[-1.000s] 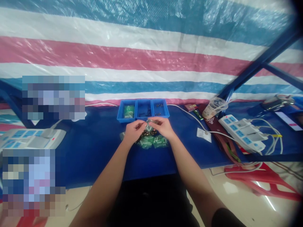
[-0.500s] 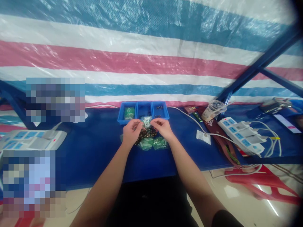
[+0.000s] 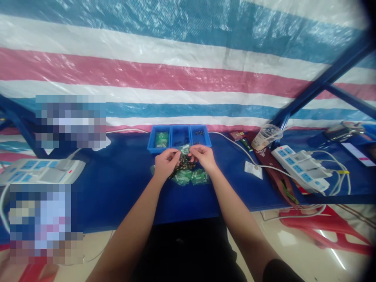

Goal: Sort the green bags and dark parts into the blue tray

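Between my two hands is a small clear plastic bag (image 3: 185,149) with a pale greenish look; its contents are too small to make out. My left hand (image 3: 167,161) pinches its left edge between thumb and finger. On the other edge, my right hand (image 3: 203,156) is closed in a pinch too. Under the hands lies a heap of small dark and brassy metal parts (image 3: 182,163). Several green-tinted plastic bags (image 3: 181,177) lie along the near side of that heap. Just behind the hands stands a blue tray with three compartments (image 3: 159,149).
The tray holds a green bag (image 3: 162,139) at left and small dark parts at right. A plastic cup (image 3: 266,137), a white sachet (image 3: 253,170), a maroon strap (image 3: 266,158) and a power strip (image 3: 299,168) with cables lie to the right. Another power strip (image 3: 73,170) is at left.
The small bag was bunched between my fingers a second ago. It then spread out flat between both hands, and now it is held slightly tilted. The hands have barely shifted.
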`<state>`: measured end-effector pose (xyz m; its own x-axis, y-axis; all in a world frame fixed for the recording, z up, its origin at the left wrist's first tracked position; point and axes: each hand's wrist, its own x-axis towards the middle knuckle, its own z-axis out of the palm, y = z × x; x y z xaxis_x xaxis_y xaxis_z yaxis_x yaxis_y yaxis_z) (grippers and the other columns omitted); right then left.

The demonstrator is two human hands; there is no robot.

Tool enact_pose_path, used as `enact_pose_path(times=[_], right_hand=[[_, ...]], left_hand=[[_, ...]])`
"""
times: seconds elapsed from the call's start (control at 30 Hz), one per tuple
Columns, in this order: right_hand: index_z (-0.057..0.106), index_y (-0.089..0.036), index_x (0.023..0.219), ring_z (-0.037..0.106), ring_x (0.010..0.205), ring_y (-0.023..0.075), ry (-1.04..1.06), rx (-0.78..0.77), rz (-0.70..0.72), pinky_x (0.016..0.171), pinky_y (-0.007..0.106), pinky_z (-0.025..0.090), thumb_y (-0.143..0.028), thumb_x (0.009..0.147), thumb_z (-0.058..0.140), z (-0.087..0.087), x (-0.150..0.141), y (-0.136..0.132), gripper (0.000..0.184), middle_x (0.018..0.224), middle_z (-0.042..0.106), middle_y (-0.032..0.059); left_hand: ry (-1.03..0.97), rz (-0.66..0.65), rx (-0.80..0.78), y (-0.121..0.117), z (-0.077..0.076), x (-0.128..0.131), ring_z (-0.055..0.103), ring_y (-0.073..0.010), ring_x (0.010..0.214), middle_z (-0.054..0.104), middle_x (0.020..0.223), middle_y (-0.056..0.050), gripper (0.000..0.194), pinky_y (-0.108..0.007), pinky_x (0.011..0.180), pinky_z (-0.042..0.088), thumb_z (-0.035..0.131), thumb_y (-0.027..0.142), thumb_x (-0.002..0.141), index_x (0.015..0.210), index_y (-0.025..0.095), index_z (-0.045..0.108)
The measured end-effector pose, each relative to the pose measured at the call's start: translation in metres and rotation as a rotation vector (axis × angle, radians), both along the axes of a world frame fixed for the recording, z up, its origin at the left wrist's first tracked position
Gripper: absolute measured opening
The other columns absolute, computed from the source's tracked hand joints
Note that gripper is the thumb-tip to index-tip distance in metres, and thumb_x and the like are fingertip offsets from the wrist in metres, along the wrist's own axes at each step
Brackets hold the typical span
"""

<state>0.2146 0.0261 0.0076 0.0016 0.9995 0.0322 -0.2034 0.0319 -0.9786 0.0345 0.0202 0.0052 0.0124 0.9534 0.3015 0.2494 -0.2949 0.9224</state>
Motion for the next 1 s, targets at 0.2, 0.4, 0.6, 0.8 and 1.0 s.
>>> enact_pose_path(times=[0.2, 0.4, 0.6, 0.8, 1.0], right_hand=[[0.068, -0.018, 0.081, 0.068, 0.056, 0.0159, 0.049, 0.02, 0.019, 0.045, 0.023, 0.042, -0.052, 0.076, 0.072, 0.0011, -0.0008, 0.0009, 0.034, 0.081, 0.076, 0.0067], [0.071, -0.018, 0.084, 0.069, 0.06, 0.0176, 0.076, -0.002, 0.003, 0.048, 0.025, 0.043, -0.057, 0.078, 0.067, 0.0056, 0.0017, -0.0009, 0.039, 0.077, 0.075, 0.0072], [0.068, -0.019, 0.078, 0.063, 0.057, 0.0147, -0.019, -0.018, 0.005, 0.051, 0.025, 0.043, -0.043, 0.065, 0.082, 0.0049, 0.002, -0.0029, 0.031, 0.065, 0.071, 0.0014], [0.07, -0.019, 0.096, 0.06, 0.058, 0.0122, -0.008, -0.036, 0.024, 0.053, 0.024, 0.045, -0.04, 0.064, 0.082, 0.0013, 0.0024, -0.0006, 0.04, 0.071, 0.071, -0.0001], [0.072, -0.019, 0.08, 0.054, 0.055, 0.012, -0.05, 0.015, -0.026, 0.053, 0.026, 0.043, -0.045, 0.065, 0.08, 0.0057, -0.0019, -0.0027, 0.03, 0.065, 0.067, 0.0006]], left_hand=[[-0.129, -0.064, -0.021, 0.0006, -0.0023, 0.0002, 0.071, -0.0172, 0.063, 0.075, 0.082, -0.006, 0.024, -0.028, 0.063, 0.057, 0.068, 0.037, 0.083, 0.094, 0.016, 0.066], [-0.113, -0.078, 0.039, 0.0014, -0.0045, -0.0043, 0.068, -0.0165, 0.067, 0.074, 0.079, -0.006, 0.026, -0.027, 0.064, 0.054, 0.058, 0.039, 0.089, 0.096, 0.016, 0.069], [-0.041, 0.026, 0.093, 0.0031, -0.0056, -0.0037, 0.065, -0.0137, 0.067, 0.072, 0.082, -0.003, 0.019, -0.025, 0.064, 0.052, 0.068, 0.036, 0.082, 0.088, 0.018, 0.072], [-0.023, 0.055, 0.073, 0.0024, -0.0032, -0.0003, 0.07, -0.0169, 0.074, 0.075, 0.087, -0.005, 0.028, -0.027, 0.068, 0.056, 0.073, 0.035, 0.077, 0.099, 0.018, 0.07], [-0.048, -0.003, -0.002, 0.004, -0.0029, -0.0013, 0.07, -0.017, 0.073, 0.074, 0.085, -0.005, 0.034, -0.028, 0.069, 0.056, 0.071, 0.037, 0.079, 0.107, 0.018, 0.07]])
